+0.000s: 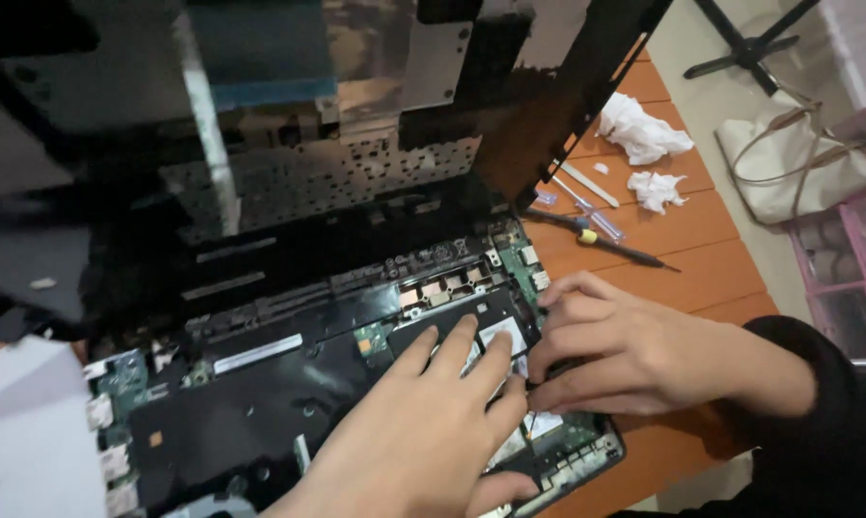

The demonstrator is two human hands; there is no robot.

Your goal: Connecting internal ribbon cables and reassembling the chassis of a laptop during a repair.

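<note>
On the orange wooden table [701, 278]:
Laptop: opened black laptop chassis [260, 422], green circuit board exposed, beneath both hands.
Left hand [423, 432]: fingers spread flat, pressing the black internal panel [452, 321].
Right hand [625, 350]: fingers extended, touching the panel's right edge.
Tool: black screwdriver [610, 242], well apart.

This looks like a room at home used for repair work. An orange wooden surface [701, 269] carries an opened laptop [356, 317]; at two o'clock lie a screwdriver [615, 245] and crumpled tissues [644, 129]. On the floor at three o'clock sit a cloth bag [788, 158] and pink plastic drawers [860, 259].
</note>
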